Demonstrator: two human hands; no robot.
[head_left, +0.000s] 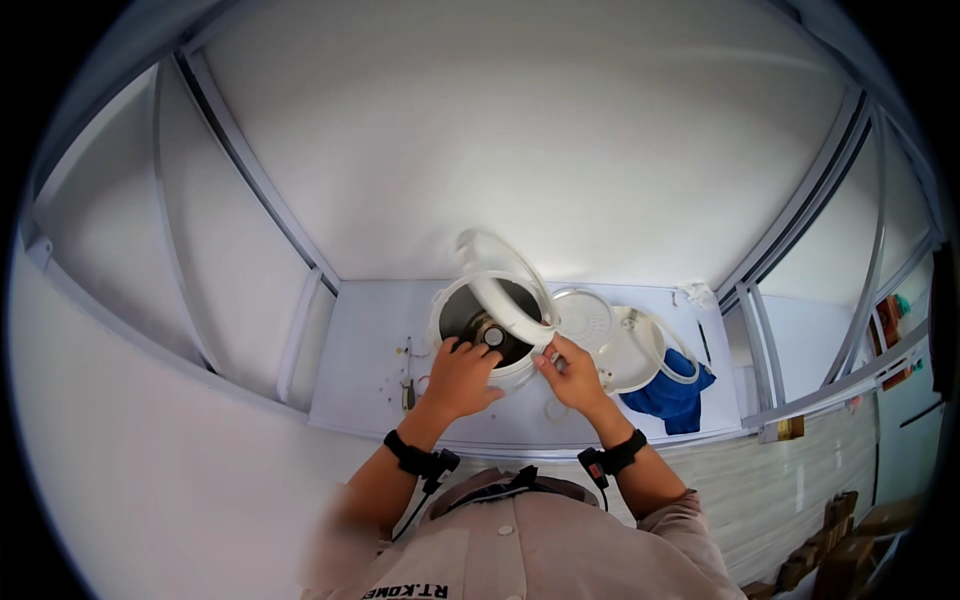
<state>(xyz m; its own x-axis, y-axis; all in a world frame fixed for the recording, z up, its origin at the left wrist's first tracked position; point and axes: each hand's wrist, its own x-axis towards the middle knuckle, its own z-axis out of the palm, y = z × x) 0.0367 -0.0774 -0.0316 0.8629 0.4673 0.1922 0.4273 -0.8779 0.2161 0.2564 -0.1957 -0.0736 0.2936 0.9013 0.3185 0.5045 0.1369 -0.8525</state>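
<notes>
Head view, looking down on a white tabletop point(370, 330) set against a white wall. Near the middle of the tabletop, close to its near edge, a white rice cooker body point(487, 330), open at the top, dark inside with a round heating plate at the bottom. Across its opening, a white ring-shaped lid frame point(505, 290), tilted up toward the far edge.

Left hand point(462, 375) resting on the cooker's near rim, fingers curled over the edge and gripping it. Right hand point(572, 372) just beside the cooker's right side, fingertips pinched around a small part at the lower end of the lid frame; what the part is, too small to tell. Black bands on both wrists.

Right of the cooker, touching the right hand's far side, a round white inner lid plate point(585, 318) overlapping a larger white lid point(640, 350). Under that, toward the right edge, a blue cloth point(672, 400). Toward the left edge, a screwdriver point(408, 375) with small screws scattered beside it.
</notes>
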